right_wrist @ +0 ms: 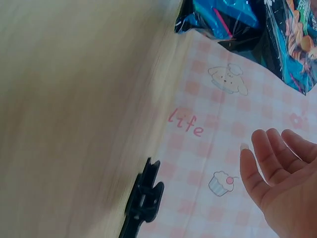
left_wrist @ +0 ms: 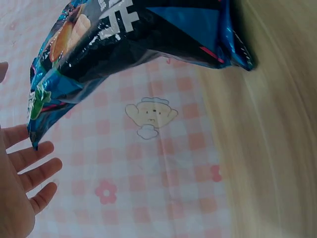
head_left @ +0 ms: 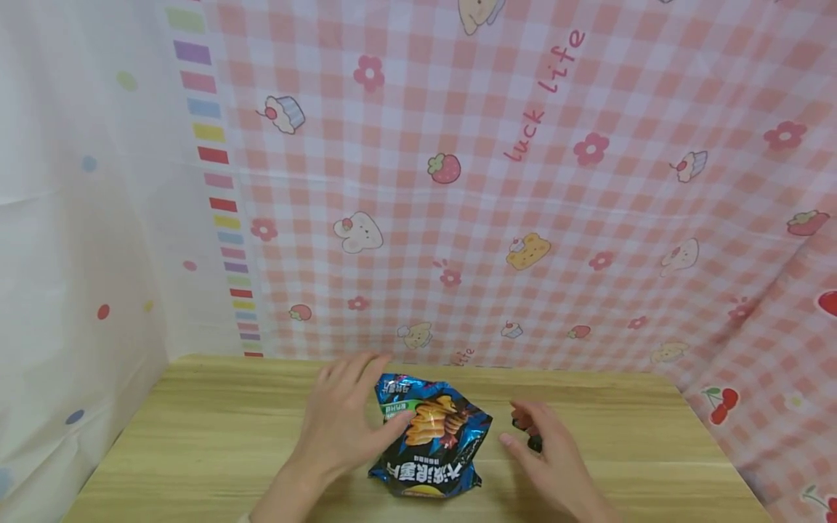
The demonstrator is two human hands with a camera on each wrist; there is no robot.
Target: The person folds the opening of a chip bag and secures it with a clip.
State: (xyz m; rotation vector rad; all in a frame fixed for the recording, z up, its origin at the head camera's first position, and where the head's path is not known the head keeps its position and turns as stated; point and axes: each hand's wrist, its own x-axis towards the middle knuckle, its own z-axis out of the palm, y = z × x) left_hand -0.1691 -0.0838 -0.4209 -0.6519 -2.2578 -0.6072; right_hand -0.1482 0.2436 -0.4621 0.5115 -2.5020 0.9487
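Observation:
A blue and black chip bag (head_left: pixel 434 436) stands on the wooden table, its printing upside down in the head view. My left hand (head_left: pixel 343 418) is at the bag's left side, fingers spread, thumb overlapping its front. In the left wrist view, the fingers (left_wrist: pixel 39 173) of that hand are extended near a bag corner. My right hand (head_left: pixel 549 454) hovers to the right of the bag with loosely bent fingers and an empty palm. Partly hidden behind it lies a black plastic clip (head_left: pixel 535 442), which the right wrist view shows as a long clip (right_wrist: pixel 143 196) apart from the hand.
The light wooden table (head_left: pixel 216 436) ends at a pink checked cloth (head_left: pixel 405 276) hanging behind it. A white dotted cloth (head_left: pixel 78 240) hangs on the left, and a cloth with cherries (head_left: pixel 778 407) borders the right side.

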